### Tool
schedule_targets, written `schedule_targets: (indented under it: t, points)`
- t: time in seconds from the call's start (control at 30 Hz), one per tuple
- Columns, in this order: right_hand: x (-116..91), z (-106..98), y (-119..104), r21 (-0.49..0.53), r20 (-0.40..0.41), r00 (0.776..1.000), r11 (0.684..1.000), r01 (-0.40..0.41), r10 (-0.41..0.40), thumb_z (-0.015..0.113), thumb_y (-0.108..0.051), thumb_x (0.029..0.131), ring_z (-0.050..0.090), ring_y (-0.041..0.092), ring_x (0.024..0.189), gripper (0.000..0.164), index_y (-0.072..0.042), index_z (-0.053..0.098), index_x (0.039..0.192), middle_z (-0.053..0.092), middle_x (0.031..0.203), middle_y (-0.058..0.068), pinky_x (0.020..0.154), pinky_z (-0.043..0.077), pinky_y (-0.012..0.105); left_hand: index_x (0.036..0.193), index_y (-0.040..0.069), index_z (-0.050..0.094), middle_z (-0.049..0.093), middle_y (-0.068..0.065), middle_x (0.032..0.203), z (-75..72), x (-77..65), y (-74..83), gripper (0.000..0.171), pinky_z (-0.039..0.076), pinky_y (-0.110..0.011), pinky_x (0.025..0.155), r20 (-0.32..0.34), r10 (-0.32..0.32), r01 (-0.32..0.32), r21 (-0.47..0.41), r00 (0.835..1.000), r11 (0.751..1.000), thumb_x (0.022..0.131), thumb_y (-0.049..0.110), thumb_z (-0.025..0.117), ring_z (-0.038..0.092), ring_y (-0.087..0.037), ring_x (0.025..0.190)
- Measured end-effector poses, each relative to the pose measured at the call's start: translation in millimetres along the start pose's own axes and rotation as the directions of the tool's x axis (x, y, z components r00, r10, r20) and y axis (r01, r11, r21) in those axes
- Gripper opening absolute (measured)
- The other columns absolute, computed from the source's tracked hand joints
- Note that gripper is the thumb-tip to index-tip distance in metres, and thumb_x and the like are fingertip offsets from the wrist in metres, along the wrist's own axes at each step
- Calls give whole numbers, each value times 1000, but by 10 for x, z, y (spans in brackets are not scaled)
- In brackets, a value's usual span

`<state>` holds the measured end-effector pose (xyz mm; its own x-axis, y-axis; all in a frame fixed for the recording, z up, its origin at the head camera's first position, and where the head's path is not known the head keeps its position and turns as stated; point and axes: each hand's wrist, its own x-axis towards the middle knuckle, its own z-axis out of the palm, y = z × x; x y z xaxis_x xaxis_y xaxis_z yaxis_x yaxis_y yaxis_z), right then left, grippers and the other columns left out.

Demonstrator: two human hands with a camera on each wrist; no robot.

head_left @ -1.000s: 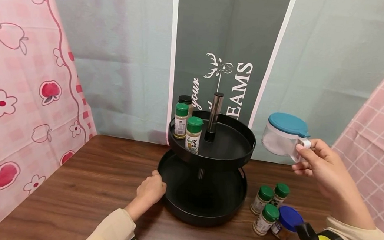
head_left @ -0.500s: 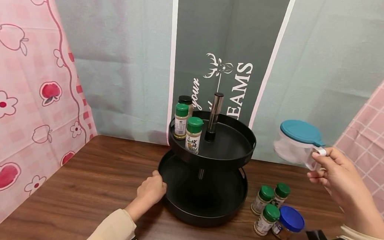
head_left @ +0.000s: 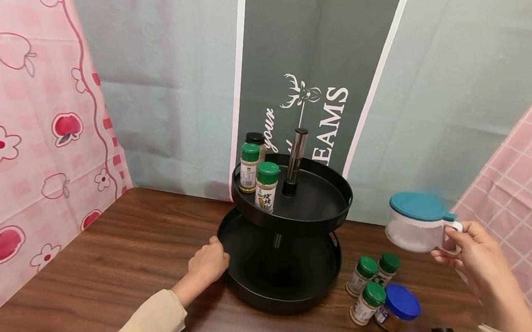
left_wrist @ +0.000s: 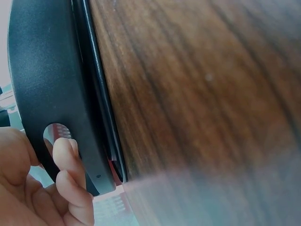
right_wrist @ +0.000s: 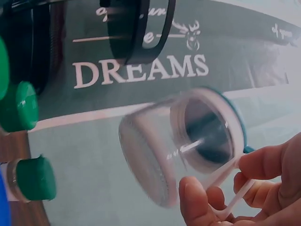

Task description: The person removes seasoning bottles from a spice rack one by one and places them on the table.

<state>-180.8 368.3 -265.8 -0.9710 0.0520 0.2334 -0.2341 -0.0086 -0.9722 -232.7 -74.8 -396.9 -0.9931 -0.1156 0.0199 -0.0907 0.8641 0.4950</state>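
Head view: the right grip is narrow, pinching the pale handle of a clear jar held in the air above the right part of the worktop, towards its back edge. A teal lid covers the clear jar; its base looks whitish, and what it holds cannot be told. The left grip is curled round the rim of the lower tray, on the side facing the worktop's left edge; the left wrist view shows fingers at the oval slot cut in that rim.

Towards the worktop's near right corner, below the clear jar, three green-capped shakers stand close together, their labels too small to read, beside a blue-lidded jar with something brown in it. The upper tray and lower tray share one metal post, about midway along the worktop. On the upper tray, at its left side, stand a front shaker, its label reading 烧烤 and partly turned away, a rear shaker with yellowish contents and illegible small print, and a black-capped jar at the back. Beyond the worktop's back edge hangs a grey cloth printed with a deer's head; "your" and "EAMS" show here, and "DREAMS" in full in the right wrist view
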Motion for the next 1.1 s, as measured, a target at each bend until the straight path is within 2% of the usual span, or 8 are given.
schedule_targets:
  t: [0.2,0.43,0.73,0.77,0.87,0.97,1.0,1.1]
  points:
    - [-29,-96,157,34,-13,1000,999,-14,15,38,-3,95,62,21,58,17,-8,45,80,48,66,4,52,53,25,101,-5,45,62,-21,80,5,-1,-13,32,45,-47,51,-3,8,-8,-1,1000,1000,79,17,53,57,-31,66]
    - [-133,-229,368,209,-32,999,978,6,1,38,0,95,63,25,63,20,-6,47,78,52,73,5,56,54,28,98,-3,45,62,-21,78,14,-9,-16,30,45,-47,51,-5,13,-13,0,1000,1000,78,17,53,57,-31,66]
    - [-225,-293,600,303,-70,997,952,35,-14,42,3,92,64,27,67,18,-4,51,79,59,76,5,59,54,29,98,-3,45,62,-21,78,1,-17,-11,29,45,-47,51,-7,11,-11,-2,1000,1000,78,17,52,57,-31,65]
    - [-183,-435,761,305,-78,997,951,47,-25,43,3,92,64,28,68,16,-4,51,80,61,76,6,59,54,30,99,-3,45,62,-21,78,1,-20,-10,29,45,-47,51,-5,10,-10,-2,1000,1000,78,17,52,57,-31,65]
    - [-139,-680,1045,311,-107,994,949,59,-26,44,3,92,64,31,70,13,-4,51,83,62,77,6,60,54,31,99,-3,45,62,-20,77,9,-23,-3,30,45,-47,50,-5,6,-6,-1,1000,1000,78,17,52,57,-30,64]
    - [-145,-814,1205,299,-128,991,951,74,-36,44,3,91,63,32,72,13,-5,52,85,62,77,6,62,54,32,101,-3,45,62,-20,76,17,-23,4,32,45,-46,49,-8,7,-7,0,1000,1000,78,18,52,56,-30,63]
    - [-201,-723,1123,304,-134,991,950,67,-27,43,3,92,64,30,71,14,-5,52,85,61,77,6,62,54,31,101,-4,45,62,-20,76,20,-22,3,32,45,-46,49,-11,5,-5,1,1000,1000,78,18,53,56,-30,62]
    - [-272,-679,1118,278,-155,988,959,48,-5,43,2,92,64,28,71,14,-6,53,84,62,77,4,62,54,29,101,-4,45,62,-19,76,10,-26,-5,33,45,-47,50,-18,0,0,3,1000,1000,78,18,53,57,-30,62]
